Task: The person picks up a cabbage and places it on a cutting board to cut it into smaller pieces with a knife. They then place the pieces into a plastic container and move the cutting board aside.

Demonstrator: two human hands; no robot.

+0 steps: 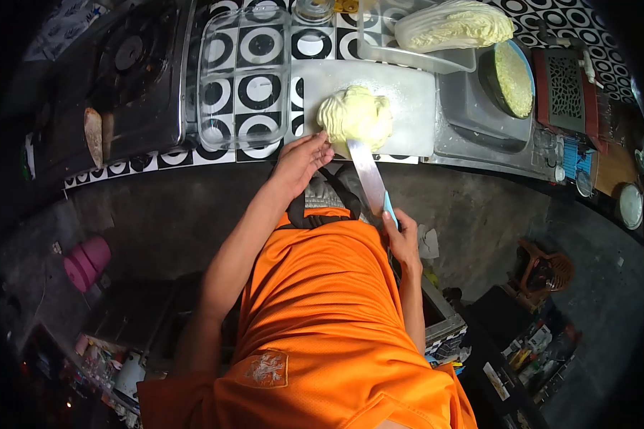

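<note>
A pale napa cabbage piece (356, 118), its ruffled leaves bunched together, rests on a white cutting board (415, 107). My right hand (403, 239) is closed around the light blue handle of a knife (367, 175). The knife's wide blade points away from me, with its tip at the cabbage's near edge. My left hand (304, 163) is at the cabbage's lower left side, fingers loosely bent and apart, fingertips right at the leaves.
Left of the board is a clear rectangular container (245, 146), beside a black stove (132, 86). Another napa cabbage (454, 25) lies across a clear plastic tub (415, 58) behind. At right, a bowl of pale shreds (514, 80) stands by the grey sink (472, 146).
</note>
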